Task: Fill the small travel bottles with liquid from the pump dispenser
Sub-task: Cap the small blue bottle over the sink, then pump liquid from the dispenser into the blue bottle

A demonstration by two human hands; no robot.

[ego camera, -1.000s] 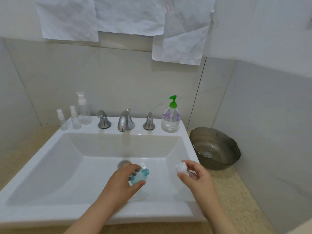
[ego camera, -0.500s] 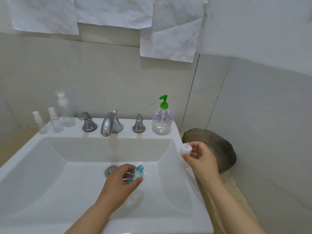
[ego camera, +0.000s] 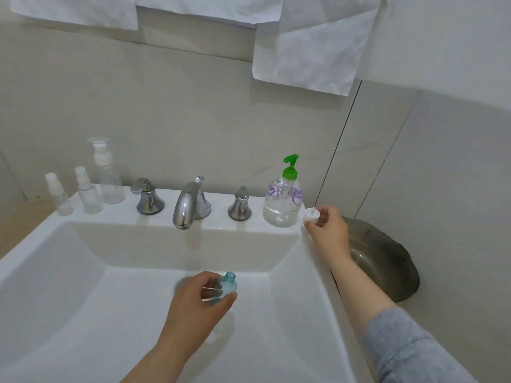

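The left hand (ego camera: 193, 302) is gripping the blue bottle (ego camera: 229, 284) with curled fingers, neck upward, mid-sink (ego camera: 69, 313). The right hand (ego camera: 327, 230), its fingers pinching the cap (ego camera: 312, 217), is sitting nearer the pump dispenser (ego camera: 284, 200), at the back right corner.

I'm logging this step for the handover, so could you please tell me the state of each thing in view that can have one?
Blue bottle: uncapped, held in the left hand over the sink.
White cap: off, pinched in the right hand beside the pump dispenser.
Pump dispenser: upright, partly full.
Three clear bottles: capped, upright.
Faucet: no water running.
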